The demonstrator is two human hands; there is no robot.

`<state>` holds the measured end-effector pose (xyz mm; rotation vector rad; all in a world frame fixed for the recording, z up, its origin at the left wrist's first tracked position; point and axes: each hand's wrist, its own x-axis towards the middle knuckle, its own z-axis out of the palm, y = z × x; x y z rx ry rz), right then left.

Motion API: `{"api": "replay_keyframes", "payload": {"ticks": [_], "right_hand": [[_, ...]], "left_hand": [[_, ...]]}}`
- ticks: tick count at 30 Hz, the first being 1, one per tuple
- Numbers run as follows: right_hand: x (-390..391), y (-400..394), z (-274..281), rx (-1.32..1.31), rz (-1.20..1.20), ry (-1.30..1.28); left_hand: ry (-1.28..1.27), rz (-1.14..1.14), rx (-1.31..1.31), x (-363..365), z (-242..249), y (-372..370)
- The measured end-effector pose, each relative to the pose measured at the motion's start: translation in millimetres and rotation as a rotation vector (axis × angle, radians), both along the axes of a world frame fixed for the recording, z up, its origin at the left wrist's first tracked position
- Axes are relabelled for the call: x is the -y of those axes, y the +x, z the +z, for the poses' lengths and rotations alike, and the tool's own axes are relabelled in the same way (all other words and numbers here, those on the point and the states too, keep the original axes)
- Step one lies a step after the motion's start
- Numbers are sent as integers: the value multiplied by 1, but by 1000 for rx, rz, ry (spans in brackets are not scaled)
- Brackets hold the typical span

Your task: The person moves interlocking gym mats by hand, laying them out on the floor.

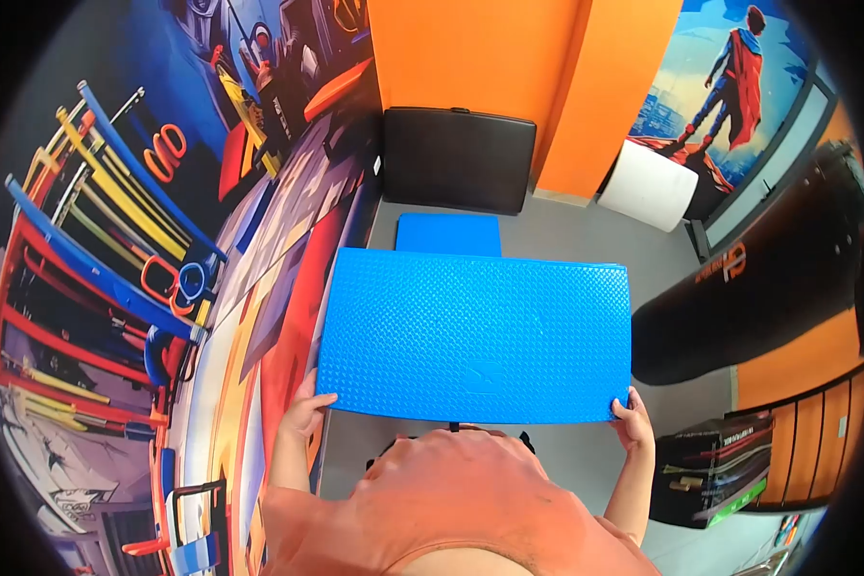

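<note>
A large blue exercise mat (pixel 480 331) with a raised dimpled surface is held out in front of my body, roughly level. My left hand (pixel 307 408) grips its near left corner, thumb on top and fingers underneath. At the near right corner, my right hand (pixel 631 420) holds it the same way, with the fingers mostly hidden. Beyond its far edge, a second blue mat (pixel 448 233) lies lower down, partly covered from view by the held one.
A black case-like panel (pixel 459 158) leans against the orange wall. To the right are a white roll (pixel 649 185), a large black punching bag (pixel 754 274) and a black box (pixel 715 470). On the left, a red rack (pixel 77 350) carries coloured bars and bands beside a mural wall.
</note>
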<state>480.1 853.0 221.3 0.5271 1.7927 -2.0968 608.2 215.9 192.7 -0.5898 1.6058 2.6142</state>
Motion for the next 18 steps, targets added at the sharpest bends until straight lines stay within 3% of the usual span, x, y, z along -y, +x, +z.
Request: {"api": "replay_keyframes", "payload": {"ticks": [5, 8, 10, 14, 18], "right_hand": [[15, -121, -32, -70, 107, 260], [52, -181, -58, -143, 88, 333], [82, -215, -60, -64, 114, 343], [124, -282, -92, 14, 107, 289], [163, -332, -93, 56, 40, 249]], "left_hand": [[-255, -178, 230, 19, -44, -68], [-314, 2, 333, 11, -78, -103], [-191, 155, 340, 15, -95, -134], [-238, 212, 359, 63, -164, -188], [-197, 175, 337, 110, -137, -266]]}}
